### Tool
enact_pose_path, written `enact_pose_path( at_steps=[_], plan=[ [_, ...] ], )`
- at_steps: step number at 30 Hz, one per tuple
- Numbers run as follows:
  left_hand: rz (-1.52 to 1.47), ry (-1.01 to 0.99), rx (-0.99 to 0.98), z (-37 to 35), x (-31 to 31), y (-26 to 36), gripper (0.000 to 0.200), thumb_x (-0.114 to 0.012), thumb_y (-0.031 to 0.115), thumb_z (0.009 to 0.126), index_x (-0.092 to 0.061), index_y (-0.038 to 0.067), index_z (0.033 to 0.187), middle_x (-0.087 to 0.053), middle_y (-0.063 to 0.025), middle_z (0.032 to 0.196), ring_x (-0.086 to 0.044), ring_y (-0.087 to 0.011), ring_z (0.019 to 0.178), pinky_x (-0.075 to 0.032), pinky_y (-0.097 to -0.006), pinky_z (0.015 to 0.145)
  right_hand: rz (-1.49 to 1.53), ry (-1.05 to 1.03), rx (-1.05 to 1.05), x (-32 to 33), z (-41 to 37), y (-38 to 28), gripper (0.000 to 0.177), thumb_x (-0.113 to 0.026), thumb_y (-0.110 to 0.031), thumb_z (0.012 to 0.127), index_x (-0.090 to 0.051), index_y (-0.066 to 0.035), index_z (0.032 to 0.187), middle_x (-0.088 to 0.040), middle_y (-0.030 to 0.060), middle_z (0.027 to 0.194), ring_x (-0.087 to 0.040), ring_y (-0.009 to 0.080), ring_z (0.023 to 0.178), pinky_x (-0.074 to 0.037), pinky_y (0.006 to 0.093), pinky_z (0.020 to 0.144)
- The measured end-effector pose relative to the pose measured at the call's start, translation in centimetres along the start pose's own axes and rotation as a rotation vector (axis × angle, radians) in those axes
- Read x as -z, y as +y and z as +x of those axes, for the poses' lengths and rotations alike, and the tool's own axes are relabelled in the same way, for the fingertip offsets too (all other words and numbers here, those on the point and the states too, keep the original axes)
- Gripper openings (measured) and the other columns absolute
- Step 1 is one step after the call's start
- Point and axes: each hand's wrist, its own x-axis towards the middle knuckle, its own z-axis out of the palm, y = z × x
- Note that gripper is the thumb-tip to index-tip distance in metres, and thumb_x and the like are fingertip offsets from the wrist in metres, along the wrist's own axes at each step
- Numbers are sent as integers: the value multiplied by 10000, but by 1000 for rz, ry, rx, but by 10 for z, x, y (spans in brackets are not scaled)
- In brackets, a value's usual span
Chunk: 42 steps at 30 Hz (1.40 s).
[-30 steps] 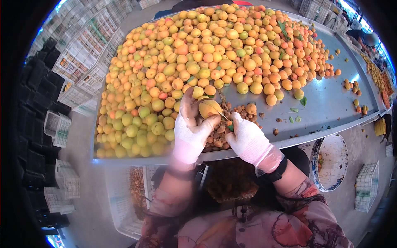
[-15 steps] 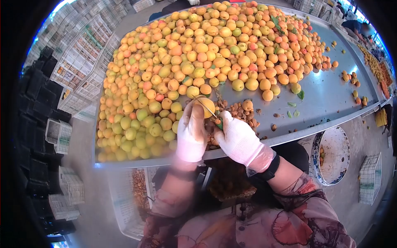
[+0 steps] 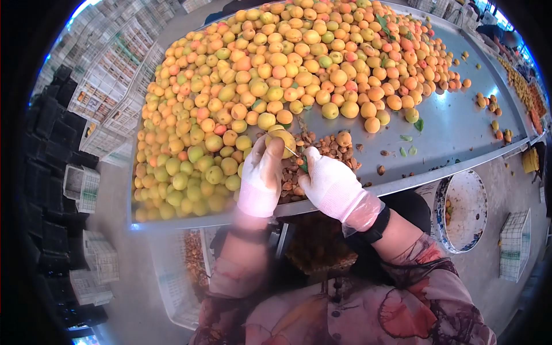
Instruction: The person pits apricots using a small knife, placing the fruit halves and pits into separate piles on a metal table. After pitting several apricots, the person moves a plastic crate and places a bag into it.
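The left hand [image 3: 261,175], in a white knit glove, grips a round yellow-orange apricot [image 3: 282,140] at the near-left edge of the brown pile of loose pits [image 3: 329,150]. The right hand [image 3: 330,184], also gloved, is closed on a small thin-bladed knife [image 3: 292,153] whose tip meets the fruit. The pile is small. Beyond it, a great heap of whole apricots [image 3: 276,69] covers most of the grey metal table [image 3: 460,132], so I'd judge most fruit is uncut.

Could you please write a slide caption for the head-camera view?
Gloved left hand holds an apricot, right hand sets a knife to it, above a pile of pits on a fruit-heaped metal table.
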Motion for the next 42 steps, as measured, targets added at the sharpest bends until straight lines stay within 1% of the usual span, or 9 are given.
enact_pose_path(
  at_steps=[5, 7, 10, 13, 16, 30, 35, 37, 42],
  plan=[
    [322, 177, -172, 4, -10, -13, 418, -353, 341, 1048, -566, -10, 1122, -598, -70, 976, -581, -175, 780, -487, -309, 728, -100, -15, 36, 0, 0, -2, 258, -592, -221, 881, -491, -17, 1003, -650, 181, 755, -663, 378, 718, -532, 471, 633],
    [-739, 142, 147, 5, -10, 6, 440, -364, 376, 1047, -560, -3, 1152, -615, -73, 1004, -597, -190, 798, -493, -320, 736, -101, -1, 44, -1, 0, -1, 260, -593, -219, 880, -491, -16, 1005, -650, 180, 754, -663, 377, 715, -532, 471, 631],
    [-1066, 133, 370, 10, -4, 0, 476, -364, 416, 1048, -539, -7, 1180, -612, -78, 1026, -594, -184, 853, -496, -334, 757, -91, 24, 62, 0, 0, 2, 264, -595, -219, 879, -490, -14, 1008, -650, 180, 751, -663, 375, 711, -532, 471, 628],
    [112, 111, -108, 7, 3, -5, 381, -693, 32, 853, -526, -14, 1192, -669, -130, 1057, -663, -314, 923, -529, -387, 758, -92, 24, 64, 0, 2, 1, 267, -595, -220, 879, -490, -13, 1011, -651, 180, 751, -665, 372, 711, -534, 469, 626],
    [-359, 210, -29, 9, -5, -3, 459, -392, 402, 1049, -549, -14, 1162, -568, -83, 1083, -566, -164, 921, -503, -323, 731, -101, 16, 67, 1, 1, 2, 284, -591, -221, 884, -492, -7, 1042, -648, 192, 744, -661, 381, 708, -530, 476, 623],
    [-756, 467, 72, 20, 11, -30, 375, -450, 341, 1039, -556, -6, 1134, -571, -104, 1062, -553, -173, 946, -473, -320, 860, -193, -175, 3, 8, -7, 15, 210, -524, -177, 899, -529, 6, 1002, -676, 192, 781, -683, 368, 764, -539, 472, 657],
    [-1038, 250, 254, 4, -8, -11, 260, -456, 211, 1034, -529, -23, 1122, -579, -110, 1016, -556, -159, 827, -485, -264, 695, 582, 287, 50, 2, 8, 18, 225, -606, -195, 869, -553, 10, 947, -634, 218, 798, -627, 405, 765, -502, 433, 702],
    [282, 186, -363, -1, -17, -10, 252, -421, 206, 1042, -526, -15, 1101, -582, -72, 952, -537, -121, 723, -426, -216, 555, 964, 322, 89, -7, 18, 17, 235, -632, -206, 860, -577, 10, 936, -603, 228, 841, -593, 407, 797, -478, 431, 718],
    [-508, 37, 383, -8, -27, 15, 214, -437, 190, 1013, -467, 11, 1126, -641, -146, 944, -628, -291, 806, -505, -355, 710, 644, 516, 134, -11, 24, 4, 267, -643, -257, 855, -579, 2, 871, -581, 219, 831, -590, 407, 804, -477, 443, 697]
  ],
)
